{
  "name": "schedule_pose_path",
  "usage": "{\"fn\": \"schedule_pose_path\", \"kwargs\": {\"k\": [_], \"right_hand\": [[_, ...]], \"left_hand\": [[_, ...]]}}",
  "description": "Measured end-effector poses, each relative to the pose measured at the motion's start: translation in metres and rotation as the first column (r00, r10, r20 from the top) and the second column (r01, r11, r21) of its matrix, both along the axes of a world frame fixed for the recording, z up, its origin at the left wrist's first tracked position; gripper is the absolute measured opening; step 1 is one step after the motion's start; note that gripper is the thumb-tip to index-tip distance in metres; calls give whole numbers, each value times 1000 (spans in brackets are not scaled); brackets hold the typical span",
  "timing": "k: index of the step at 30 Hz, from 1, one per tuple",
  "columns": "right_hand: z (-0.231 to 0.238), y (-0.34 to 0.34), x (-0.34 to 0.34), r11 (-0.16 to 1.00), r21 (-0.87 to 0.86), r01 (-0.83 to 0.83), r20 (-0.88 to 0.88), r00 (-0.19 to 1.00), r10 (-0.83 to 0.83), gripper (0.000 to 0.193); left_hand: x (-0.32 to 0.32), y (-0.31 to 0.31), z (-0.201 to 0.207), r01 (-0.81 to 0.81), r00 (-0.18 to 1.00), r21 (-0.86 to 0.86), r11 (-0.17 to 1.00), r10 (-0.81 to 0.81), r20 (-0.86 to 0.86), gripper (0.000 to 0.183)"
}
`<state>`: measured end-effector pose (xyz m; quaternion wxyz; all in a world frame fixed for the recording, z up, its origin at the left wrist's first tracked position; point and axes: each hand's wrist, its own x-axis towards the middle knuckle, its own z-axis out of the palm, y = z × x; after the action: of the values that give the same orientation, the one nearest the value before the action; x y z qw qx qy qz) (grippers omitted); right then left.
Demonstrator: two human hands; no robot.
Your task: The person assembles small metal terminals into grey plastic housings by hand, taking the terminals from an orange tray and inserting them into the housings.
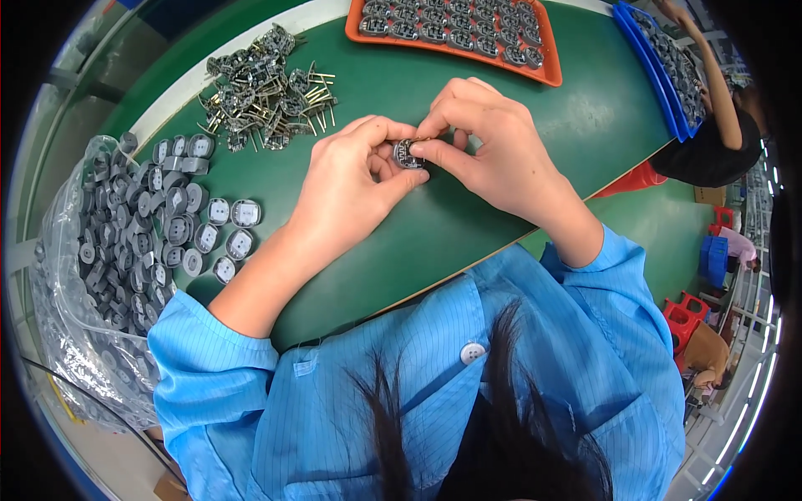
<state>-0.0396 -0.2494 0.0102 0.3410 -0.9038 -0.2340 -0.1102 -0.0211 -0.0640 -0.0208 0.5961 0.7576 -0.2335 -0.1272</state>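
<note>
Over the green table, my two hands meet around a small round grey housing with a dark circuit board [407, 155] in its face. My left hand [347, 179] grips it from the left, thumb below and fingers behind. From the right, my right hand [497, 146] pinches at its upper edge, the thumb pressed on the board. The fingers partly cover the piece, so I cannot tell how deep the board sits. Left of my left forearm lie several loose grey round housings [246, 214] with pale inner faces.
A pile of circuit boards with metal pins [263, 92] lies at the far left. A clear plastic bag [63, 250] spills grey housings at left. An orange tray [547, 71] of assembled pieces stands at the back, blue trays [668, 79] at far right beside another person's arm [714, 71].
</note>
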Motion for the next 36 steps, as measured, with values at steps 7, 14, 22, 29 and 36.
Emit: {"fn": "schedule_pose_path", "kwargs": {"k": [7, 14, 22, 29, 36], "right_hand": [[-1, 4, -4, 995, 91, 48, -121, 992, -37, 11], [-10, 7, -10, 968, 223, 114, -168, 983, -77, 17], [-6, -1, -23, 849, 464, 253, -602, 793, 93, 24], [3, -111, 5, 854, 353, 383, -115, 923, -366, 12], [-4, -144, 39, 841, 153, 519, -408, 808, -425, 23]], "left_hand": [[-5, -2, -2, -42, 997, -8, 999, 42, 69, 28], [-8, -3, 0, -62, 989, -3, 998, 62, 136, 27], [-16, -9, -4, -7, 893, 30, 1000, -7, 451, 46], [-14, -10, 9, 31, 956, 40, 999, -42, 290, 59], [-13, -9, 10, 29, 982, 55, 998, -38, 186, 42]]}}
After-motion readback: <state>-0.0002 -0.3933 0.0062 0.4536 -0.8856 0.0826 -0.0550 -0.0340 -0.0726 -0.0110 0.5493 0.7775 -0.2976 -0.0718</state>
